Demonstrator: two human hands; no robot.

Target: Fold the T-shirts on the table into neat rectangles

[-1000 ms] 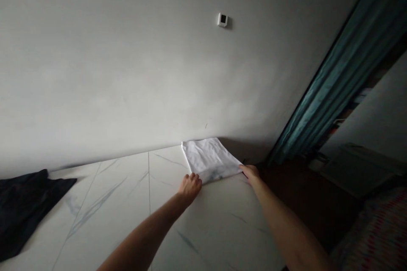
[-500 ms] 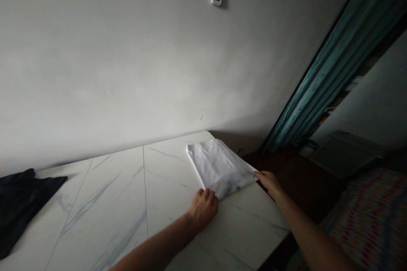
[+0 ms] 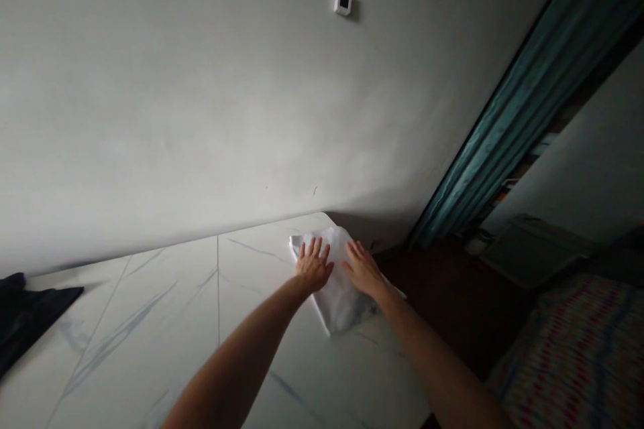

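Note:
A folded white cloth (image 3: 336,305) with a grey-blue patch near its front edge lies at the table's far right corner. My left hand (image 3: 314,265) rests flat on the cloth's left part, its fingers spread. On the right part lies my right hand (image 3: 363,269), also flat with the fingers stretched out. Both palms face down and neither hand grips anything. My hands and forearms cover part of the cloth.
The table (image 3: 151,322) has a white marble-look top and stands against a grey wall (image 3: 201,114). Dark fabric (image 3: 30,315) lies at its left end. A teal curtain (image 3: 483,154) hangs at right, and a patterned cover (image 3: 563,355) is at lower right.
Both hands have let go of the cloth's near corners. They have moved forward onto its top and opened flat. The view has shifted slightly.

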